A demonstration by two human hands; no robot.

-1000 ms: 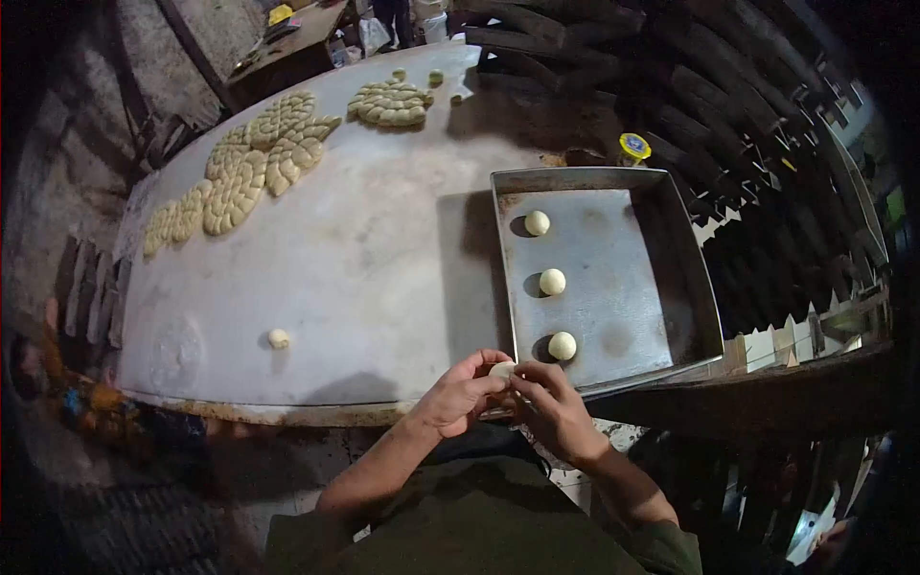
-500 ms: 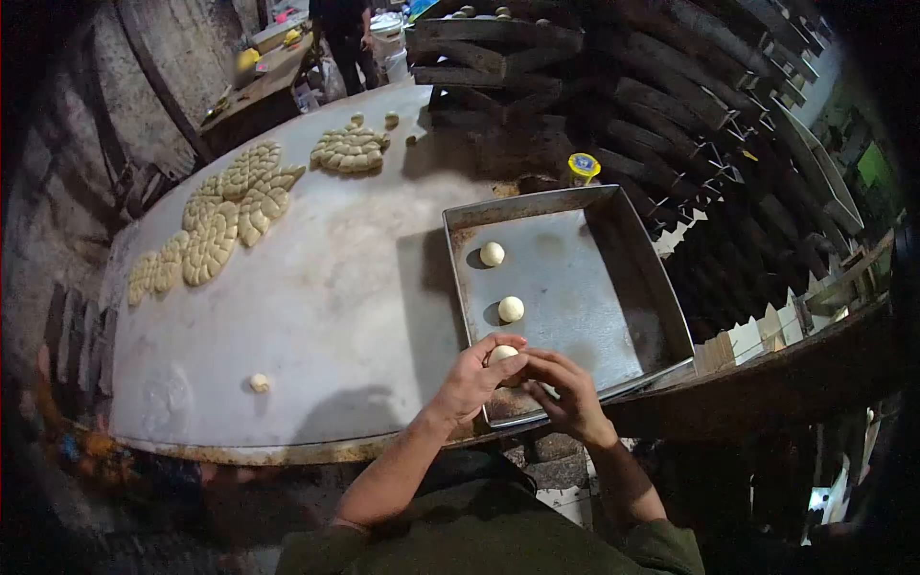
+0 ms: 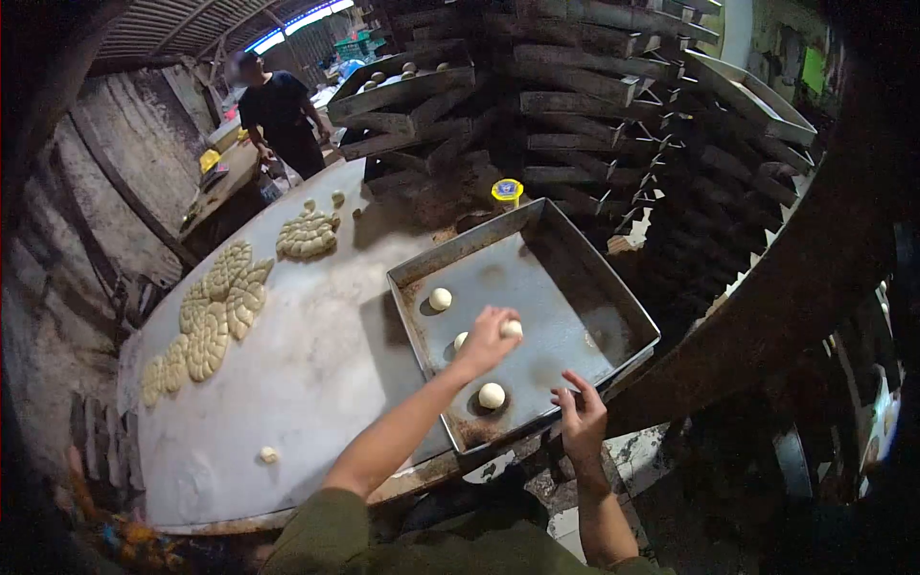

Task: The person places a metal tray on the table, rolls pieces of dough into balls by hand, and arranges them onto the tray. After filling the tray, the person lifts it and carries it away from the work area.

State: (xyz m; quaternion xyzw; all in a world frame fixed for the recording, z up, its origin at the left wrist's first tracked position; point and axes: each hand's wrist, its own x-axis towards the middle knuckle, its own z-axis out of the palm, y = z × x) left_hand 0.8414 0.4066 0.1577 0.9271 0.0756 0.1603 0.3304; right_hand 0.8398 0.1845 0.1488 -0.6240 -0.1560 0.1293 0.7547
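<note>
Left hand (image 3: 486,337) now over tray (image 3: 613,305), dough ball (image 3: 512,329) seemingly pinched.

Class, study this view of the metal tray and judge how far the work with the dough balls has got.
Done: three dough balls sit in the metal tray. In hand: the left hand holds another ball over it; the right hand is empty near the tray's edge. Left: most of the tray is bare, and one ball lies on the table.

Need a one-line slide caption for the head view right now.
Left hand holds a dough ball over the metal tray; right hand rests at its near edge.
</note>
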